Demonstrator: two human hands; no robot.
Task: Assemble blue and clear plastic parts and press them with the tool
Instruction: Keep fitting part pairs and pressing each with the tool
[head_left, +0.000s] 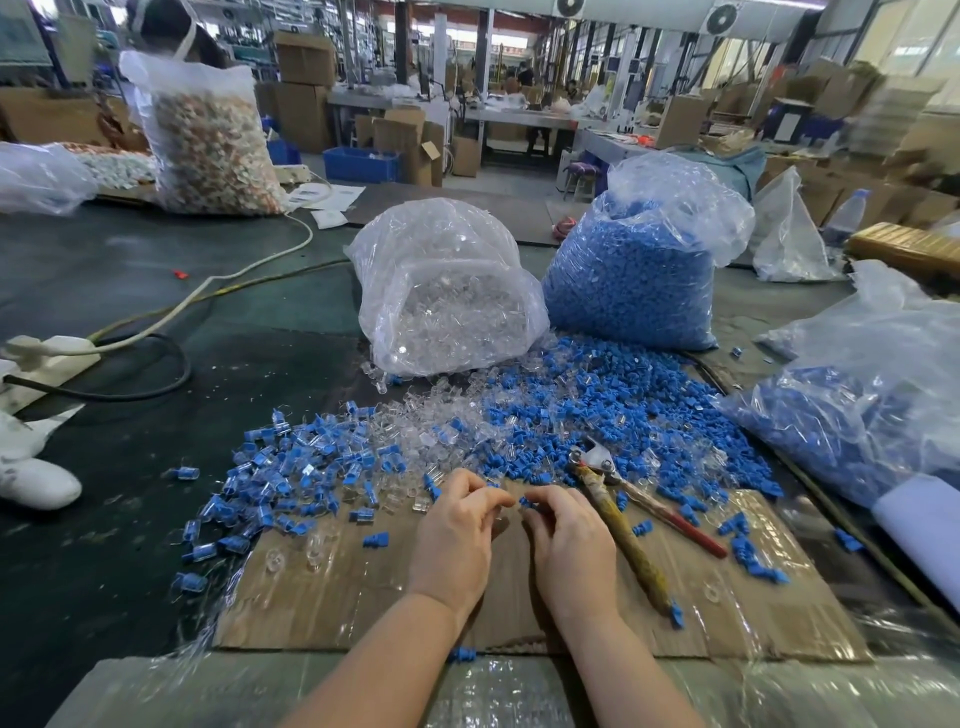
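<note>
— Head view first, biggest things down: how many sacks do you count?

— Two stand open at the back of the table: the bag of clear parts (447, 291) and, touching it on the right, the bag of blue parts (631, 275). A third bag with blue in it (852, 395) lies at the right edge, and a sack of pale mixed pieces (208, 135) stands well apart, far left. Loose parts spill from both open bags into one heap (571, 405); far too many to count.

— And already joined ones?

— A scatter of blue-and-clear assemblies (280, 467) left of the hands, dozens, uncountable. One cardboard sheet (519, 597) lies under the work.

— Tools?

— One: pliers (618, 509), lying untouched just right of the right hand, jaws toward the heap, one handle wrapped in worn tape, the other red. I judge it the only heavy, stiff item; take it by both handles.

— The hands?

— Close together, fingertips almost meeting. The left hand (457, 535) has its fingers curled, seemingly pinching a clear part, too glassy to confirm. The right hand (566, 545) pinches one small blue part (529, 502) at its fingertips.

— How will those parts handle?

— Feather-light, hard plastic, probably slick. I'd pinch each by its sides between thumb and forefinger, leaving the mating end free; the clear shell looks thin, so it may crack if the tool squeezes too hard
</note>
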